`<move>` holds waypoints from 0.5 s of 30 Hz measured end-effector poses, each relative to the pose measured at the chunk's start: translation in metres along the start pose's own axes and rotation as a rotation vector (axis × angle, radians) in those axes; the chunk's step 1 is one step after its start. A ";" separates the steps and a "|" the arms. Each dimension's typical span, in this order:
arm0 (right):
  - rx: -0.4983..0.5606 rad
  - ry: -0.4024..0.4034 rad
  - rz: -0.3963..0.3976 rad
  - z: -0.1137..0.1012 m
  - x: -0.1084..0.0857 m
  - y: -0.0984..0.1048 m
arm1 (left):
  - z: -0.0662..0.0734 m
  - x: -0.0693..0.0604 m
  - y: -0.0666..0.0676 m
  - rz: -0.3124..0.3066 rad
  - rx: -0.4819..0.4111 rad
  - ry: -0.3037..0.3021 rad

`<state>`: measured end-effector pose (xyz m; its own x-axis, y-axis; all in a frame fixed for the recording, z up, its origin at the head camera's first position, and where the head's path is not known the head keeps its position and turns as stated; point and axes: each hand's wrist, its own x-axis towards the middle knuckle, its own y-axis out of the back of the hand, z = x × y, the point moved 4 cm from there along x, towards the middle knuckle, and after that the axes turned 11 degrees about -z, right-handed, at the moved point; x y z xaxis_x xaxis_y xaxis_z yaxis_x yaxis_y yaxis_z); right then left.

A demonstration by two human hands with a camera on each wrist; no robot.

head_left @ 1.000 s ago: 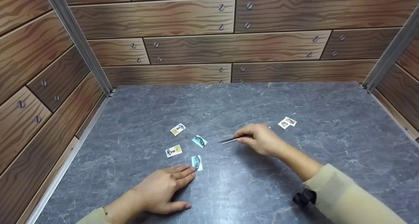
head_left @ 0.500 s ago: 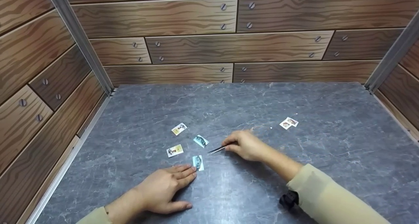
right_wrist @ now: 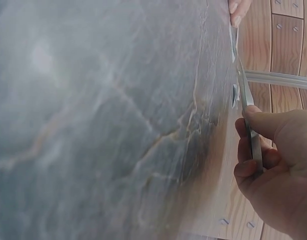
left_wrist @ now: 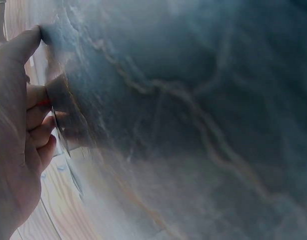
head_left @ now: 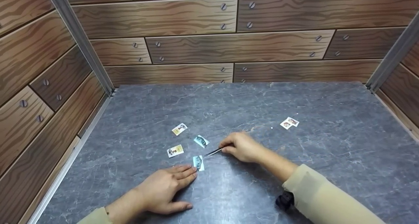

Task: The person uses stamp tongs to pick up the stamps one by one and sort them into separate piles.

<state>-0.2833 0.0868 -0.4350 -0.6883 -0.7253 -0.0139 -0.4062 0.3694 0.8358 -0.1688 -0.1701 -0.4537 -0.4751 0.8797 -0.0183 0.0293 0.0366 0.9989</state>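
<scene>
My right hand [head_left: 244, 147] pinches a pair of metal tweezers [right_wrist: 244, 80] between thumb and fingers. The tweezer tips point left and end close to the right edge of a small teal stamp [head_left: 198, 163]; whether they touch it I cannot tell. My left hand [head_left: 167, 188] lies palm down on the table, fingers stretched out, the fingertips at that stamp's lower left corner. A second teal stamp [head_left: 201, 141] lies just behind. To their left are two white-and-yellow stamps [head_left: 175, 150] [head_left: 179, 129], apart from each other. In the left wrist view the left hand [left_wrist: 18, 135] shows from the side.
Two overlapping white stamps with reddish pictures [head_left: 289, 122] lie at the back right of the grey marbled tabletop [head_left: 157, 103]. A tiny white speck is near them. Wood-patterned walls [head_left: 190, 47] with metal corner posts enclose the table at the back and both sides.
My right hand has moved left and toward me with the tweezers, bringing their tips close to the nearer teal stamp. The left hand and the stamps have stayed in place.
</scene>
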 end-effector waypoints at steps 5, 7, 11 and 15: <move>-0.004 0.019 -0.001 -0.002 0.002 -0.001 | 0.000 0.001 0.000 0.005 0.011 -0.003; -0.005 0.023 -0.001 -0.003 0.002 -0.002 | 0.000 0.001 0.000 0.007 0.017 -0.005; -0.001 0.020 -0.006 -0.003 0.004 -0.003 | 0.000 0.000 0.000 0.007 0.017 -0.005; 0.010 0.016 -0.009 -0.003 0.005 -0.005 | 0.000 0.000 0.000 0.004 0.008 -0.002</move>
<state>-0.2830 0.0800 -0.4374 -0.6750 -0.7377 -0.0130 -0.4183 0.3681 0.8304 -0.1690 -0.1705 -0.4540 -0.4735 0.8807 -0.0140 0.0385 0.0366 0.9986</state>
